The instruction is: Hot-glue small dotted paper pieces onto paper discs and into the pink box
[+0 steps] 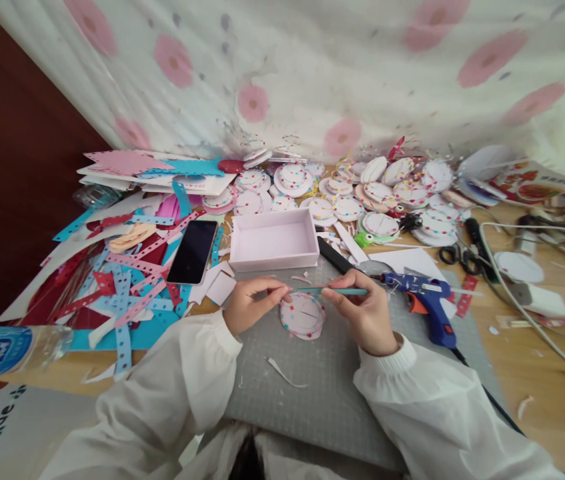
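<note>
Pinching a thin teal strip (313, 291) just above the far edge of a round dotted piece (303, 317) on a gray mat (272, 373). Closing the thumb and fingertips of the left hand (255, 303) on one end, hiding that tip. Clamping the right hand (367, 317) on the other part, leaving a short stretch poking out past the fingers. Covering part of the mat with both white sleeves (177, 373). Facing an open white box (275, 259) just beyond. Seeing a dark phone (193, 252) left of it, beside perforated strips (127, 293) too tangled to tell apart. Seeing a blue glue gun (425, 293) near the right hand, with a nozzle hard to pick out. Looking farther back across the table (527, 373) at crowded stacks of round pieces (292, 179), partly hiding one another before a flowered curtain (287, 60). Glimpsing a plastic bottle (2, 350) cut off at the left edge, above a printed pale item (22, 427) with its lettering cut short.
</note>
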`<state>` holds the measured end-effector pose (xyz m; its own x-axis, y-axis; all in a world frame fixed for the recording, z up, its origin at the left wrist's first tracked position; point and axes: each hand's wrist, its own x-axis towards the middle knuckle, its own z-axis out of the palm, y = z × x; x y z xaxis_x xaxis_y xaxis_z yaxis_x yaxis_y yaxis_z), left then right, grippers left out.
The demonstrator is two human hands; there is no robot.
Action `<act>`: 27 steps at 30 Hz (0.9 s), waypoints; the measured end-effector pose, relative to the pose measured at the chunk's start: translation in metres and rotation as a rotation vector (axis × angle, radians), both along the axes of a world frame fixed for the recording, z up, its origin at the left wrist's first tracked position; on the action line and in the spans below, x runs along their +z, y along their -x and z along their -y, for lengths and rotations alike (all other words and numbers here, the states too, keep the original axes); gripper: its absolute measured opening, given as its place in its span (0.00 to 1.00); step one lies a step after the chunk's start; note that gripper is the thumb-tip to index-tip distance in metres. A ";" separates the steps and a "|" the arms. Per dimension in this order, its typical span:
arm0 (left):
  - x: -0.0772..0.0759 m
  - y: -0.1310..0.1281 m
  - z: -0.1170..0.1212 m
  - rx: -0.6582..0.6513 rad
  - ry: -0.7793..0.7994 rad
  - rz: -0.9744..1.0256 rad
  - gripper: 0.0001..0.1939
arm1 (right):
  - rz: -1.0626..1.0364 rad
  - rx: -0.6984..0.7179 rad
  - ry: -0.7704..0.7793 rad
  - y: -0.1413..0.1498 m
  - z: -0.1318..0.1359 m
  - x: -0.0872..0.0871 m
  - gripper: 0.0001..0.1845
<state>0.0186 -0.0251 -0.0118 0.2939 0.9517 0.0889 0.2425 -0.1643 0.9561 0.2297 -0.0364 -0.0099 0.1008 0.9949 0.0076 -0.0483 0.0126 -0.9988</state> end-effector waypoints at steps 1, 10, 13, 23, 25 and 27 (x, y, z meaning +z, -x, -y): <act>0.000 0.000 0.000 -0.003 -0.004 0.002 0.12 | -0.013 -0.007 0.020 -0.001 0.000 -0.001 0.14; 0.000 0.000 0.000 0.001 -0.012 0.000 0.12 | -0.018 0.029 0.012 -0.001 -0.001 0.003 0.14; -0.001 -0.001 -0.001 -0.002 -0.014 -0.002 0.11 | 0.002 0.031 -0.004 0.001 0.000 0.005 0.14; -0.001 0.001 0.000 -0.019 -0.003 0.034 0.12 | -0.097 -0.053 0.049 -0.003 -0.001 -0.005 0.16; 0.000 0.001 0.000 -0.016 0.004 0.024 0.12 | -0.086 -0.091 -0.015 -0.001 0.001 -0.003 0.15; 0.000 0.001 0.000 -0.018 -0.003 0.030 0.11 | -0.054 -0.115 -0.088 0.001 0.004 -0.001 0.13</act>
